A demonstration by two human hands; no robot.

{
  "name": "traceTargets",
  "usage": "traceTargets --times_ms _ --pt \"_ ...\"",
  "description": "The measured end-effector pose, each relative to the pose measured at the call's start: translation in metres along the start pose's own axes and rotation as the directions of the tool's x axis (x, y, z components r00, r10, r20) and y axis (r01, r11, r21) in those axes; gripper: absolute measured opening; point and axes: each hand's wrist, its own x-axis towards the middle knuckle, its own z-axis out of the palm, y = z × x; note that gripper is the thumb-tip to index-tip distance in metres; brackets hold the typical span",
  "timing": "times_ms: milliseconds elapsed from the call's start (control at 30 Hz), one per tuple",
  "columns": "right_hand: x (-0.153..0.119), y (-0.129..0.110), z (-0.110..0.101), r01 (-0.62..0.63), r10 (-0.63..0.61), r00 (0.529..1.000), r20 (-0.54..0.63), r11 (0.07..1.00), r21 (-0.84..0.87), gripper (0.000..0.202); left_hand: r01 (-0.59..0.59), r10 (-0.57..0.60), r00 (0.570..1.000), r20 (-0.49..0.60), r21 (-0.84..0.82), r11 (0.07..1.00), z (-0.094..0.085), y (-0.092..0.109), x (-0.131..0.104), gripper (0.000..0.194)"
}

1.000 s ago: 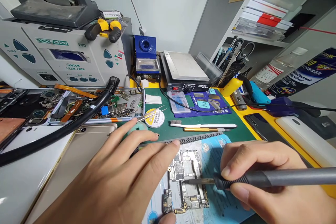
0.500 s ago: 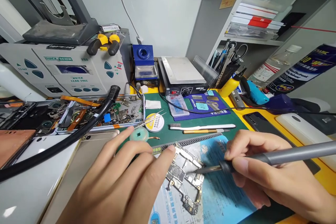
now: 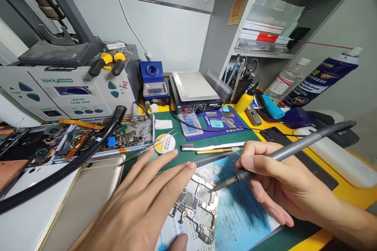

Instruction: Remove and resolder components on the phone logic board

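My right hand (image 3: pixel 271 176) grips a grey soldering iron (image 3: pixel 303 141) like a pen. Its tip meets the right part of a phone circuit board (image 3: pixel 190 200), or hovers just over it. The board lies on a blue and white printed mat (image 3: pixel 238 208). My left hand (image 3: pixel 141 200) spreads over the board's left side with fingers stretched out, the index fingertip by its upper edge. Beyond those fingers, metal tweezers (image 3: pixel 147 147) lie across a round yellow and white tin (image 3: pixel 165 143). My left hand hides part of the board and mat.
Behind stand a hot air station (image 3: pixel 73 90), a blue iron stand (image 3: pixel 151 78) and a heating plate (image 3: pixel 194 90). A black hose (image 3: pixel 88 153) crosses the left, over a tray of parts (image 3: pixel 132 129). A white brush (image 3: pixel 215 146) lies beyond the mat; bottles (image 3: pixel 285 78) stand right.
The view has shifted, so most things sit further left. My left fingers have spread and its thumb now shows. The iron's handle is tilted up more steeply, its tip still at the board.
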Motion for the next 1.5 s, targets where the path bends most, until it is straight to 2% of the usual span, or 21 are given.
traceTargets --times_ms 200,267,333,400,467,567,667,733,800,867,933,1033,1233,1333,1500 --pt "-0.001 0.002 -0.008 0.035 -0.031 0.997 0.074 0.998 -0.048 0.015 0.054 -0.056 0.998 -0.034 -0.056 0.997 -0.003 0.007 -0.002 0.06" --pt "-0.003 0.004 -0.01 0.055 -0.045 0.995 0.093 0.993 -0.104 0.019 0.098 -0.099 0.994 -0.043 -0.034 0.995 -0.004 0.009 -0.004 0.06" --pt "-0.007 0.006 -0.009 0.076 -0.066 0.996 0.057 0.976 -0.206 0.02 0.146 -0.146 0.987 -0.06 -0.001 0.989 -0.004 0.01 -0.005 0.063" --pt "-0.011 0.008 -0.006 0.118 -0.138 0.99 -0.034 0.932 -0.343 0.019 0.184 -0.183 0.981 -0.072 0.013 0.983 -0.001 0.01 -0.005 0.065" --pt "-0.014 0.011 -0.002 0.201 -0.277 0.958 -0.074 0.833 -0.516 0.016 0.185 -0.184 0.98 -0.07 0.015 0.983 0.002 0.01 -0.006 0.064" --pt "-0.016 0.015 0.001 0.351 -0.484 0.874 0.034 0.581 -0.734 0.01 0.183 -0.181 0.98 -0.079 0.013 0.983 0.007 0.011 -0.008 0.058" --pt "-0.018 0.02 0.003 0.421 -0.617 0.778 0.118 0.373 -0.827 0.017 0.232 -0.229 0.961 -0.153 0.002 0.973 0.008 0.014 -0.006 0.053" --pt "-0.019 0.024 0.007 0.44 -0.694 0.711 0.117 0.309 -0.843 0.021 0.238 -0.229 0.955 -0.191 0.029 0.971 0.007 0.017 -0.004 0.051" --pt "-0.021 0.029 0.011 0.425 -0.727 0.685 0.047 0.346 -0.836 0.021 0.234 -0.218 0.955 -0.199 0.062 0.97 0.005 0.02 -0.001 0.05" --pt "-0.022 0.033 0.015 0.38 -0.729 0.683 -0.046 0.408 -0.83 0.019 0.237 -0.221 0.957 -0.187 0.067 0.969 0.004 0.022 0.0 0.052" --pt "-0.022 0.035 0.017 0.339 -0.739 0.669 -0.083 0.403 -0.85 0.018 0.244 -0.229 0.956 -0.181 0.064 0.968 0.003 0.023 0.0 0.053" --pt "-0.022 0.035 0.016 0.321 -0.763 0.646 -0.032 0.31 -0.895 0.019 0.243 -0.228 0.958 -0.176 0.072 0.967 0.002 0.024 0.0 0.053" --pt "-0.018 0.028 0.012 0.417 -0.766 0.626 0.144 0.174 -0.892 0.02 0.244 -0.228 0.958 -0.176 0.076 0.967 0.004 0.025 0.0 0.051" --pt "-0.017 0.026 0.013 0.454 -0.745 0.638 0.197 0.156 -0.877 0.022 0.227 -0.209 0.962 -0.174 0.088 0.97 0.004 0.025 0.001 0.052" --pt "-0.016 0.025 0.015 0.444 -0.762 0.62 0.188 0.143 -0.885 0.019 0.212 -0.194 0.965 -0.175 0.092 0.973 0.003 0.025 0.002 0.049"
